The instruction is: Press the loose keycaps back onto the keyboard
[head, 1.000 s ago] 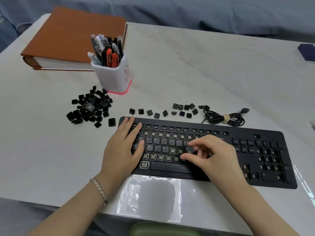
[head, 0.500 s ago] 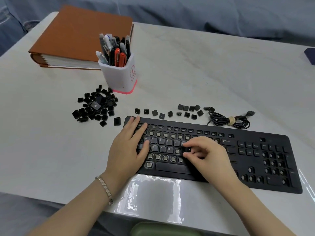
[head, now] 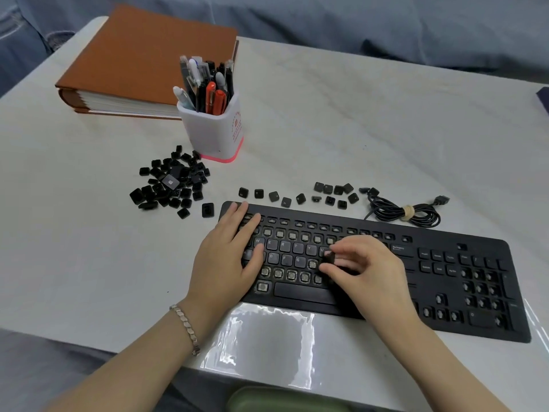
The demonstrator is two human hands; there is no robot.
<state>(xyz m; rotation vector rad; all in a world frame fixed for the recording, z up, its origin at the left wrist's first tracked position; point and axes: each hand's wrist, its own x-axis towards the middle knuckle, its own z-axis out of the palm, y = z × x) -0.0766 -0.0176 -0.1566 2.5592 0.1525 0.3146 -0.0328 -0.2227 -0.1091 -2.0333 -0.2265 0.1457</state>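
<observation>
A black keyboard (head: 445, 281) lies on the white table, with many bare switch posts and some keycaps fitted in its letter rows. My left hand (head: 225, 257) rests flat on the keyboard's left end, fingers straight. My right hand (head: 365, 272) has curled fingers over the middle letter rows and pinches a black keycap (head: 329, 257) between thumb and fingertips, just right of the fitted G and U caps. A pile of loose keycaps (head: 172, 182) sits left of the keyboard. A row of loose keycaps (head: 300, 196) lies just behind the keyboard's top edge.
A white pen holder (head: 215, 126) full of pens stands behind the pile. A brown binder (head: 142, 60) lies at the back left. The coiled keyboard cable (head: 407, 212) lies behind the keyboard's right half. A glossy plastic sheet (head: 267, 337) covers the table's front edge.
My right hand moved up from the lower letter row to the home row with the keycap in its fingertips. The left hand stayed in place. The camera view shifted slightly.
</observation>
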